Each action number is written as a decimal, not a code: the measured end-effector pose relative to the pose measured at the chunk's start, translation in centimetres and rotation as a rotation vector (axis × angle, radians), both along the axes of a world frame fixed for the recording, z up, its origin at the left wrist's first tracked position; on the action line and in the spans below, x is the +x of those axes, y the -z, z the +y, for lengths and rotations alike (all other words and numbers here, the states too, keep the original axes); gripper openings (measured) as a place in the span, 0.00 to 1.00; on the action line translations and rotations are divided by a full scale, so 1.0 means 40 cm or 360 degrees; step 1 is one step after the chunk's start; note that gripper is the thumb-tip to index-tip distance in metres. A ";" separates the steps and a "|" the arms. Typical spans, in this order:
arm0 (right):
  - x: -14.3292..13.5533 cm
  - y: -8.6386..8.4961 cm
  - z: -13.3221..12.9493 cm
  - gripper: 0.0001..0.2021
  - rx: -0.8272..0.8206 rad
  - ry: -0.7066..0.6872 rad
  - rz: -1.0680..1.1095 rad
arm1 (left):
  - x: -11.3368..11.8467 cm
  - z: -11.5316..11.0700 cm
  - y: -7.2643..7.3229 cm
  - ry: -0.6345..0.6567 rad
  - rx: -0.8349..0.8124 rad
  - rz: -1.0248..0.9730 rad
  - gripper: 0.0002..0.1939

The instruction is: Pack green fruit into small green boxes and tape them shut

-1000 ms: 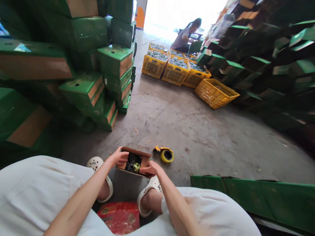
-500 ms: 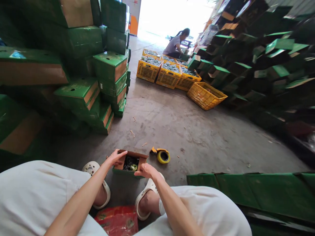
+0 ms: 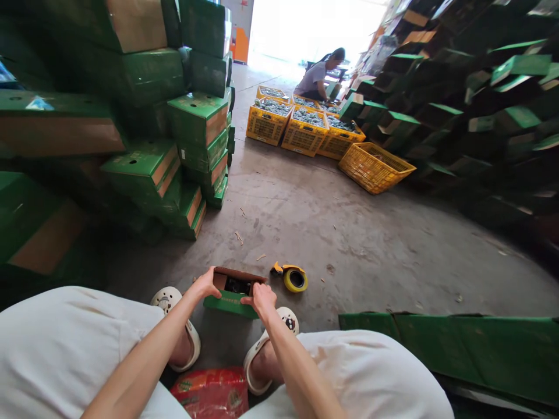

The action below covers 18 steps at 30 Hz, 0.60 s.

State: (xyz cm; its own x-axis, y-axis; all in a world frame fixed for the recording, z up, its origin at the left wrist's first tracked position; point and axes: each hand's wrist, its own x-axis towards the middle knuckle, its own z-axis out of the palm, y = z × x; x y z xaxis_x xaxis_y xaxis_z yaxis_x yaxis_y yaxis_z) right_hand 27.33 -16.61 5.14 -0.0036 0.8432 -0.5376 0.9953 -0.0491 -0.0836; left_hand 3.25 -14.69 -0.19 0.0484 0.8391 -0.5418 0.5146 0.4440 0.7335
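Observation:
A small green cardboard box (image 3: 229, 304) stands on the floor between my feet, its top open and its inside brown. Dark, shiny contents (image 3: 237, 286) show in it, too shaded to name. My left hand (image 3: 207, 285) grips the box's left end, thumb on the front edge. At the right end, my right hand (image 3: 263, 297) is closed over the corner, fingertips on the rim. To the right of the box lies a tape dispenser (image 3: 296, 280) with a yellow roll. A red plastic bag (image 3: 213, 393) is on the floor nearer to me.
Stacked green boxes (image 3: 198, 119) rise at left, and more boxes (image 3: 519, 70) pile up at right. Filled yellow crates (image 3: 304, 139) stand ahead, near a seated person (image 3: 314, 78). A tilted yellow basket (image 3: 375, 169) is beside them. Green boxes (image 3: 437, 337) line my right side.
The box's green front side has come up into view, and its contents show less. My left thumb is now on the front edge, and my right hand has closed over the right corner.

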 end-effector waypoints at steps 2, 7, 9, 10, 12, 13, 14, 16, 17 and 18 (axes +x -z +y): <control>-0.005 0.006 -0.004 0.25 0.0075 -0.0005 -0.0014 | -0.004 -0.007 0.000 -0.0005 0.0016 0.0144 0.58; 0.022 0.012 -0.021 0.31 0.0138 0.0273 0.0102 | -0.006 -0.040 0.040 0.0013 0.0205 0.0078 0.53; 0.051 0.008 -0.014 0.25 0.0095 0.0444 0.0261 | -0.006 -0.046 0.061 0.0010 0.0250 -0.0012 0.53; 0.066 0.004 -0.004 0.22 0.0081 0.0503 0.0315 | -0.007 -0.046 0.070 0.0004 0.0259 -0.0020 0.53; 0.093 -0.012 0.024 0.22 0.0107 0.0507 0.0367 | -0.009 -0.043 0.082 -0.0002 0.0266 -0.0014 0.53; 0.102 -0.022 0.041 0.25 0.0129 0.0444 0.0390 | -0.010 -0.041 0.086 -0.0006 0.0270 -0.0011 0.53; 0.105 -0.032 0.057 0.27 0.0148 0.0356 0.0421 | -0.011 -0.039 0.089 -0.0013 0.0273 -0.0007 0.53; 0.100 -0.051 0.084 0.27 0.0111 0.0157 0.0494 | -0.013 -0.037 0.090 -0.0021 0.0275 -0.0003 0.53; 0.092 -0.058 0.091 0.26 0.0058 0.0067 0.0517 | -0.013 -0.037 0.090 -0.0013 0.0276 -0.0003 0.52; 0.082 -0.062 0.093 0.23 -0.0008 -0.0004 0.0524 | -0.013 -0.038 0.089 0.0008 0.0278 -0.0007 0.51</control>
